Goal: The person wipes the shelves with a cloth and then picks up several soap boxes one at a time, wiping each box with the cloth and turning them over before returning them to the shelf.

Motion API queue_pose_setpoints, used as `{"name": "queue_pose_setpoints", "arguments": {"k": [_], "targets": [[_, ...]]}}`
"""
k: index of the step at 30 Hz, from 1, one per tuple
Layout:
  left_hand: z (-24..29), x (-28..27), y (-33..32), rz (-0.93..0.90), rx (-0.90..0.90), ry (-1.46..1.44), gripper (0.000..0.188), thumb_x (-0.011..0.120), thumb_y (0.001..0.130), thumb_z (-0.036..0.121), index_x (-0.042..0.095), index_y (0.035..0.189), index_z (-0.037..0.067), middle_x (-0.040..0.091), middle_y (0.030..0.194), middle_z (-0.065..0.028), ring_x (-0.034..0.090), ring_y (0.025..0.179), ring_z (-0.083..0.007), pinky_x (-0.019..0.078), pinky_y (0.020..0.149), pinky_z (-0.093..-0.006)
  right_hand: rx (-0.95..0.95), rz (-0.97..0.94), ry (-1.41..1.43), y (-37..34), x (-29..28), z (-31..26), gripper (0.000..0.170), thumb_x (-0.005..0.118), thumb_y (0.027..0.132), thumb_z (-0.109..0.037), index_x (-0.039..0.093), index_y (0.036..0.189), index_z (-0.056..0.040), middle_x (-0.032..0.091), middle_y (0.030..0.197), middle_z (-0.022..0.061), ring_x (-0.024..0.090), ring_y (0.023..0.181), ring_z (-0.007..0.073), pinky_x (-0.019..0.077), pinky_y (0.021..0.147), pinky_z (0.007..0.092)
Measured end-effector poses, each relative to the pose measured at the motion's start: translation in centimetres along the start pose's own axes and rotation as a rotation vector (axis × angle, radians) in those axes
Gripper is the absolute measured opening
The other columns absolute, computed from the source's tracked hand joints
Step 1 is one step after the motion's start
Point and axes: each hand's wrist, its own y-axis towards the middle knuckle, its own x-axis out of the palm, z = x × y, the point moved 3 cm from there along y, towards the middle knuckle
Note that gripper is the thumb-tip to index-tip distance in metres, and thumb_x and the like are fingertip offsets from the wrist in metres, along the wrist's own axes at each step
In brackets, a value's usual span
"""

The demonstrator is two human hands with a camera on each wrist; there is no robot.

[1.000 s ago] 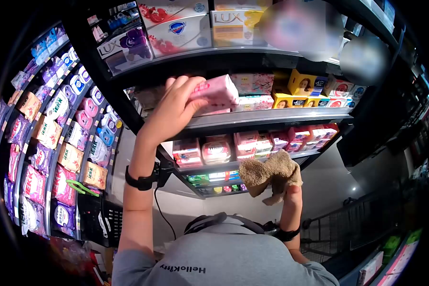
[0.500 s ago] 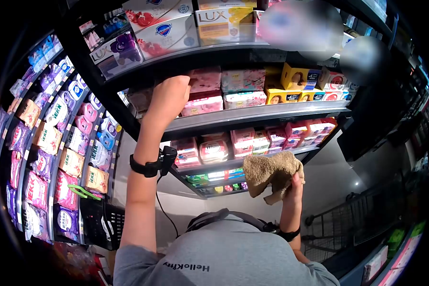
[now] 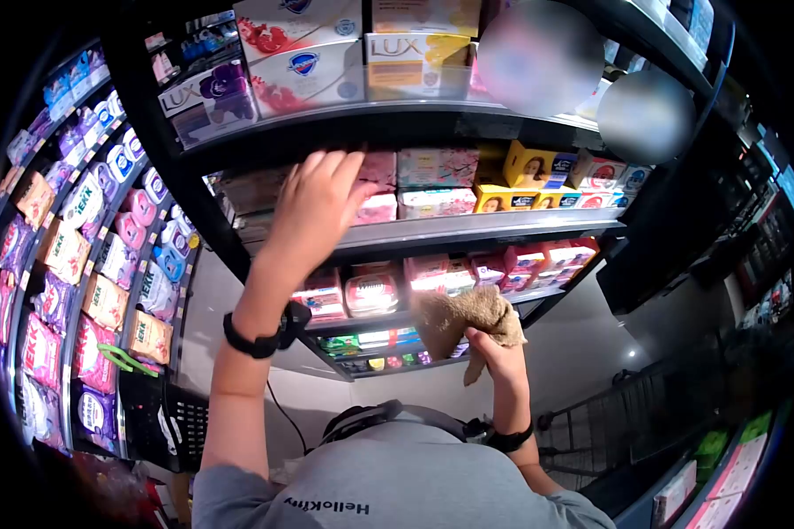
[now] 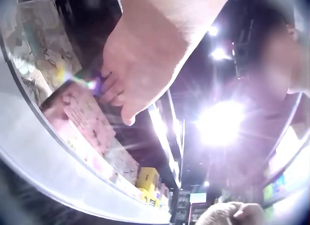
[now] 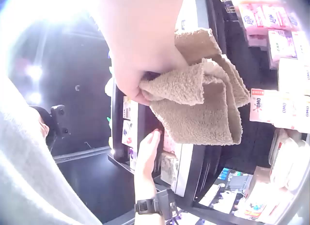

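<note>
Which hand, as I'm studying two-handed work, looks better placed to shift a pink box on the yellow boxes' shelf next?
Probably the left hand: it is close to the pink boxes and appears to hold nothing. The right hand holds the cloth, farther from them.

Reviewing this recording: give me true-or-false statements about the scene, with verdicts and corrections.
1. The right hand grips a tan terry cloth. True.
2. The left hand grips a second cloth. False: the left hand holds nothing.
3. In the head view, a yellow cardboard box stands right of a rectangular pink-flowered carton. True.
4. In that view, the black slotted plastic basket is at upper right. False: the basket is at lower left.
</note>
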Motion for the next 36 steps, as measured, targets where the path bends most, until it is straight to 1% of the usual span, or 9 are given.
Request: {"name": "queue_pose_setpoints", "arguments": {"k": [2,7,9,10,15,18,22,26,36], "targets": [[2.5,-0.4,-2.4,0.292,0.222,-0.246,0.015,0.056,0.072,0.007,0.055,0.084,-0.002,0.055,0.082,-0.0141,0.054,0.076,-0.0295,0.0438,0.070,-0.0368,0.035,-0.046,0.007,0.3,0.3,-0.8,0.044,0.058,0.070,-0.005,0.042,0.112,0.0007,0.053,0.097,0.0044,0.049,0.087,0.0095,0.0406,0.075,0.0250],[1.0,7.6,-11.7,-0.586,-0.489,-0.832,0.050,0.024,0.090,0.037,0.055,0.095,-0.002,0.055,0.091,-0.0120,0.053,0.082,-0.0193,0.0397,0.072,-0.0272,-0.058,-0.217,0.119,1.4,2.1,-2.6,0.063,0.063,0.066,-0.014,0.035,0.119,0.0029,0.050,0.106,0.0082,0.047,0.094,0.0129,0.0395,0.078,0.0262],[1.3,12.9,-15.1,-0.021,-0.727,-1.345,0.052,0.021,0.089,0.041,0.049,0.109,0.001,0.054,0.102,-0.0088,0.051,0.093,-0.0179,0.0380,0.082,-0.0281,0.055,-0.346,0.175,1.6,2.6,-1.8,0.065,0.063,0.066,-0.015,0.033,0.121,0.0033,0.049,0.108,0.0085,0.047,0.095,0.0137,0.0395,0.079,0.0270],[3.2,8.3,-12.5,-0.075,-0.730,-1.763,0.044,0.032,0.089,0.035,0.042,0.115,0.001,0.051,0.110,-0.0079,0.049,0.100,-0.0170,0.0371,0.087,-0.0298,-0.039,-0.378,0.164,1.8,3.2,-1.9,0.066,0.065,0.065,-0.015,0.034,0.120,0.0034,0.050,0.107,0.0087,0.047,0.095,0.0138,0.0400,0.079,0.0267],[2.4,5.8,-10.4,-0.065,-0.678,-1.485,0.018,0.057,0.079,0.012,0.056,0.089,-0.002,0.060,0.082,-0.0028,0.053,0.071,-0.0062,0.0428,0.064,-0.0202,0.213,-0.439,0.003,0.9,5.2,-2.4,0.058,0.060,0.072,-0.008,0.032,0.122,-0.0010,0.054,0.090,0.0056,0.052,0.077,0.0103,0.0451,0.064,0.0243],[1.1,6.1,-10.9,0.046,-0.727,-1.541,0.016,0.053,0.081,0.008,0.054,0.093,-0.003,0.059,0.085,-0.0041,0.054,0.074,-0.0073,0.0426,0.068,-0.0212,-0.041,-0.274,-0.058,1.4,4.9,-1.4,0.047,0.059,0.074,-0.019,0.043,0.114,0.0019,0.055,0.093,0.0065,0.050,0.086,0.0112,0.0419,0.073,0.0246],[1.3,5.8,-11.3,0.014,-0.700,-1.539,0.028,0.049,0.083,0.006,0.042,0.109,-0.003,0.052,0.103,-0.0076,0.048,0.094,-0.0112,0.0372,0.082,-0.0234,0.357,-0.055,0.520,1.6,4.1,0.6,0.030,0.051,0.082,-0.019,0.048,0.103,0.0019,0.056,0.094,0.0097,0.055,0.086,0.0163,0.0457,0.074,0.0291],[2.6,4.7,-11.2,0.276,-0.483,-0.475,0.046,0.065,0.069,0.007,0.040,0.107,0.000,0.043,0.078,-0.0078,0.042,0.070,-0.0164,0.0376,0.068,-0.0276,0.301,-0.043,0.517,1.0,4.4,-0.3,0.031,0.052,0.081,-0.017,0.047,0.106,0.0012,0.056,0.095,0.0089,0.056,0.085,0.0152,0.0451,0.074,0.0277],[4.7,7.3,-10.5,-0.098,-0.423,-1.150,0.028,0.065,0.072,0.011,0.050,0.092,-0.001,0.051,0.087,-0.0044,0.051,0.080,-0.0108,0.0440,0.069,-0.0226,0.043,-0.273,-0.231,-0.2,5.3,-0.7,0.037,0.047,0.083,-0.010,0.041,0.118,0.0000,0.048,0.104,0.0048,0.045,0.093,0.0114,0.0373,0.081,0.0257]]}}
